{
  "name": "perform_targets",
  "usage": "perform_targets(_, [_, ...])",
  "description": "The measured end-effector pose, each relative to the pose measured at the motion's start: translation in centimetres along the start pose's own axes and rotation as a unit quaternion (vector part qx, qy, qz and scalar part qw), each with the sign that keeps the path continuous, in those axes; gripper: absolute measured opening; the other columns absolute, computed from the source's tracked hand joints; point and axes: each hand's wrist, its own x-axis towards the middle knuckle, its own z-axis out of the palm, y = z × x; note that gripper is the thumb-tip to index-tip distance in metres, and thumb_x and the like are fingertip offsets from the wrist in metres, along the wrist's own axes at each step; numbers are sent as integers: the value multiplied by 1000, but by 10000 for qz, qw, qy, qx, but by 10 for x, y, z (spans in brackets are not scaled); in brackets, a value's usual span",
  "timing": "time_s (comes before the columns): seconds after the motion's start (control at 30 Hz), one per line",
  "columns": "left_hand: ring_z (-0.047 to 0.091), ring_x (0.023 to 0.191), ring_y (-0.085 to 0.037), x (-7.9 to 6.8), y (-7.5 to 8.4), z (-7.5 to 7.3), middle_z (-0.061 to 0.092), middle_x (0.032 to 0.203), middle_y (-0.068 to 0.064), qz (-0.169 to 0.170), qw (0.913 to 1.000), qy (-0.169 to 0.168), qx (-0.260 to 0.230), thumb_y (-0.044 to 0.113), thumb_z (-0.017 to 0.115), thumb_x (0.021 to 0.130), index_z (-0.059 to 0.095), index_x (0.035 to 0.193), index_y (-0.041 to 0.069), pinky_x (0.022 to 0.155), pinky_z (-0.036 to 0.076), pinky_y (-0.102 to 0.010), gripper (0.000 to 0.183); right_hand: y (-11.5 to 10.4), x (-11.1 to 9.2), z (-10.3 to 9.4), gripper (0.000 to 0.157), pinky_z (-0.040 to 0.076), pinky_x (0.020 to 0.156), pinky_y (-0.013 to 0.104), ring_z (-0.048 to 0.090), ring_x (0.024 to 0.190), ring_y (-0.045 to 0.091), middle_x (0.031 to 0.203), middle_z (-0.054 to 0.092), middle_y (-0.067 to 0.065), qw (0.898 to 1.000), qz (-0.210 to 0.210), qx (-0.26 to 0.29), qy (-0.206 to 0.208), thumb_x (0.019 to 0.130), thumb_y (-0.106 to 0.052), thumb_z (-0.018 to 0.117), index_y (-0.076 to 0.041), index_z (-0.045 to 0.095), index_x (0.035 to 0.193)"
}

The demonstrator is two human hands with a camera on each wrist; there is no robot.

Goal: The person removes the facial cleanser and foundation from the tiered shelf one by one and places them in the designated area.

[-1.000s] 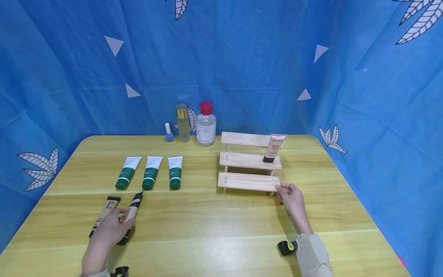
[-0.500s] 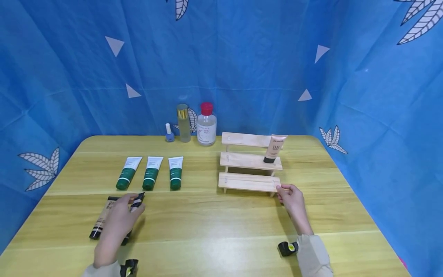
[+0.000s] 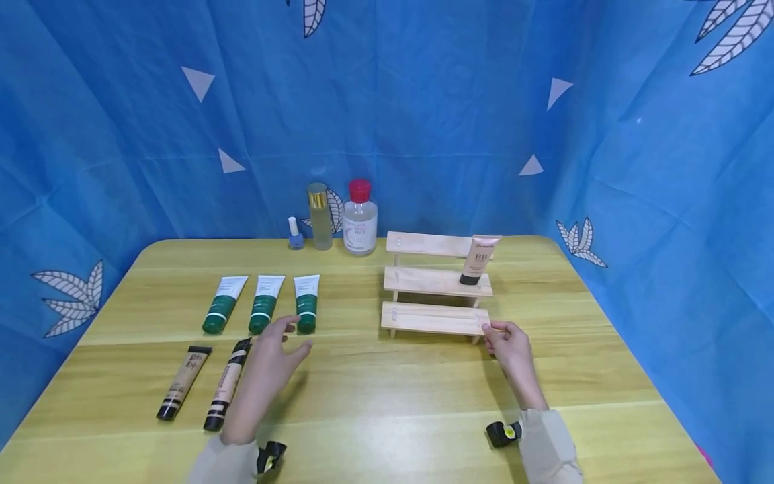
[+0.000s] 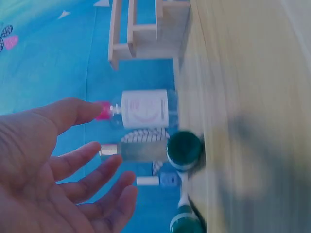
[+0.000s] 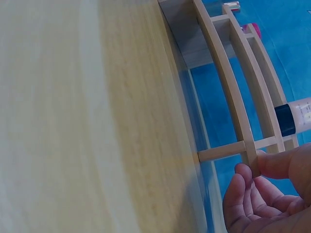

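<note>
My left hand [image 3: 272, 366] hovers over the table with thumb and fingers spread, holding nothing. Its fingertips reach close to the rightmost green-and-white tube [image 3: 306, 304]; two like it, a middle tube [image 3: 266, 304] and a left tube [image 3: 225, 304], lie beside it. Just left of that forearm lie two beige tubes with black ends, one nearer [image 3: 226, 386] and one farther left [image 3: 184, 384]. My right hand [image 3: 509, 346] pinches the right end of the lowest step of a three-tier wooden display stand [image 3: 432, 318], thumb on top. A pink BB cream tube [image 3: 478, 259] stands cap down on the middle step.
Along the back edge of the table [image 3: 387, 417] stand a small blue nail polish bottle [image 3: 295, 235], a gold-banded bottle [image 3: 320, 218] and a clear bottle with a red cap [image 3: 359, 222]. Blue curtain [image 3: 453, 121] hangs close behind and at the sides.
My left hand has let go of the nearer beige tube, now lying on the table, and has moved right and forward toward the green tubes. My right hand stays on the stand.
</note>
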Motion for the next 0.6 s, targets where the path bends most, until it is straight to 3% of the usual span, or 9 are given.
perform_targets(0.47, [53,112,-35,10,34,30,58,120,-18,398,9992,-65,-65,16,70,85,52,130,2,90,46,-49,51,-1,-4,0,39,51,58,18,58,64,9,78,65,8,9992,-258,305,85,93,-19,60,13,53,114])
perform_targets(0.6, [53,113,-34,13,45,36,58,120,-17,420,9990,-140,-98,17,72,84,53,130,4,91,46,-48,51,-1,-3,0,38,50,60,17,58,66,7,81,65,7,9998,-109,154,8,95,-18,58,11,52,118])
